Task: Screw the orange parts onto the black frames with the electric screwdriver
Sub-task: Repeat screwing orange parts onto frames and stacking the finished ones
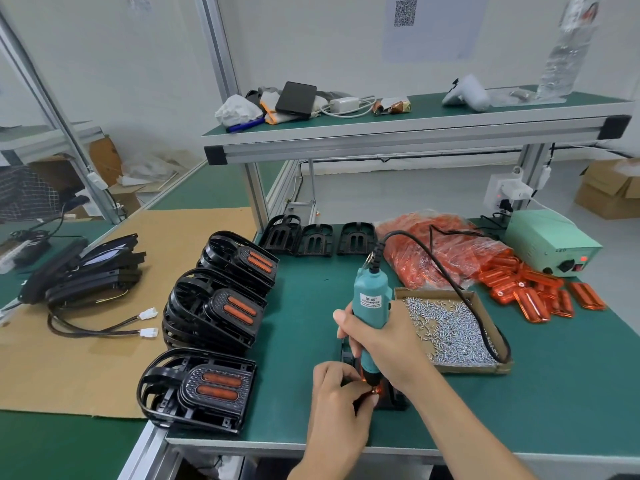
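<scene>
Head view, item by item, from where I stand at the bench.

Electric screwdriver (370,318): teal body, cord leaving its top end. My right hand (384,344) is wrapped round the barrel. Long axis runs from upper left, away from me, down to lower right, toward me, leaning slightly off vertical. The bit end meets the work near my left fingertips.

Left hand (337,393): fingers curled and pinching at the spot where the bit lands, most likely steadying a screw or the orange part (378,389); too hidden to say which. Both hands are close together, nearly touching over the work.

Black frame (394,401): lies flat on the green bench (304,306) directly under both hands, near the front edge. Only a sliver shows past my fingers, with an orange glow at the bit.

Tray of screws (450,327): just right of my right hand, the nearer reach for that hand, though it is occupied by the tool.

Loose orange pieces (540,296): further right, beyond the tray. Bag of the same (440,251) behind.

Bare frames (315,239): a row at the back, well apart from my hands.

Finished stacks (214,310): to my left, nearer the left hand.

Judgement: the drive must press straight down along the tool's axis; any lean risks the bit slipping off.
</scene>
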A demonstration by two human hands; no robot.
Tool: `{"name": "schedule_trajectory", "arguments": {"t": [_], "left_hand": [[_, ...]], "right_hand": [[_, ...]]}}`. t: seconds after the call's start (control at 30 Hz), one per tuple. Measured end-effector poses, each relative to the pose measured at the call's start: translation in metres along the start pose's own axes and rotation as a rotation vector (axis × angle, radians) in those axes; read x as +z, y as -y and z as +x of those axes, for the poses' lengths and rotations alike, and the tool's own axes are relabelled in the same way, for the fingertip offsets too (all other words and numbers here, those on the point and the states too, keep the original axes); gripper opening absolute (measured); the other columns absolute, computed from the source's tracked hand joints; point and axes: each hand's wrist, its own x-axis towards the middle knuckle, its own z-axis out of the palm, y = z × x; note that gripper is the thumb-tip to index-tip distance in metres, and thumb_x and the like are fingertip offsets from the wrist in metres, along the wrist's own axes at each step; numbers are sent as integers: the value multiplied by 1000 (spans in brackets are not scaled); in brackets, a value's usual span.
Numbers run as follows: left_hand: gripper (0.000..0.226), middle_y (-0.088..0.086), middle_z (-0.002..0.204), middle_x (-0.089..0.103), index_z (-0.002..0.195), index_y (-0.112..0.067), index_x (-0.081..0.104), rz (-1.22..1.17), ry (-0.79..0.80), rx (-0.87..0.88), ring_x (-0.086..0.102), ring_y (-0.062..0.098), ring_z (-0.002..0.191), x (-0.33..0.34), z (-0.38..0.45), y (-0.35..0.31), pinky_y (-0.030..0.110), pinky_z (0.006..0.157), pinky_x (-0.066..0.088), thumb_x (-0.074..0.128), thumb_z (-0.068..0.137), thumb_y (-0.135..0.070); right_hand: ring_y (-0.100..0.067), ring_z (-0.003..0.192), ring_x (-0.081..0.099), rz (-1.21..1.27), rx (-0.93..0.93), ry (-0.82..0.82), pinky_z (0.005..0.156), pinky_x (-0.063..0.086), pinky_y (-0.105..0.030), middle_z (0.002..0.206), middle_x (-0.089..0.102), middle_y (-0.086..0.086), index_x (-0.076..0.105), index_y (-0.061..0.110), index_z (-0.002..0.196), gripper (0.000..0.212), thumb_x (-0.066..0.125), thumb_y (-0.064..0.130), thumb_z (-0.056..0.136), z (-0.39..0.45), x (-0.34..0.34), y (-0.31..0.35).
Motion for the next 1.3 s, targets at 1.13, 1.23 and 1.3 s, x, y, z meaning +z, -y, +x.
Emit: {"name": "schedule_trajectory", "arguments": {"t": [1.13, 1.23, 1.3], "left_hand": [[14, -21, 99, 56, 83, -22, 78, -63, -65, -6, 45, 5, 111, 2, -2, 1, 20, 93, 42, 89, 75, -19], [14, -22, 99, 56, 84, -23, 78, -61, -78, 6, 45, 4, 111, 3, -3, 2, 20, 92, 43, 89, 75, -19], [13, -21, 99, 56, 87, -24, 80, -45, -87, 31, 46, 6, 110, 4, -4, 3, 21, 90, 45, 88, 77, -21]], "right_hand": [[-27, 52, 57, 84, -55, 177, 62, 52, -38, 76, 69, -24, 70, 16, 78, 41, 80, 55, 83, 1, -21, -10], [-27, 53, 58, 102, -82, 206, 62, 53, -37, 80, 71, -24, 72, 18, 82, 36, 80, 53, 84, 4, -23, -9], [-27, 50, 56, 128, -112, 166, 62, 52, -38, 77, 68, -28, 71, 17, 79, 37, 81, 52, 84, 5, -26, -8]]}}
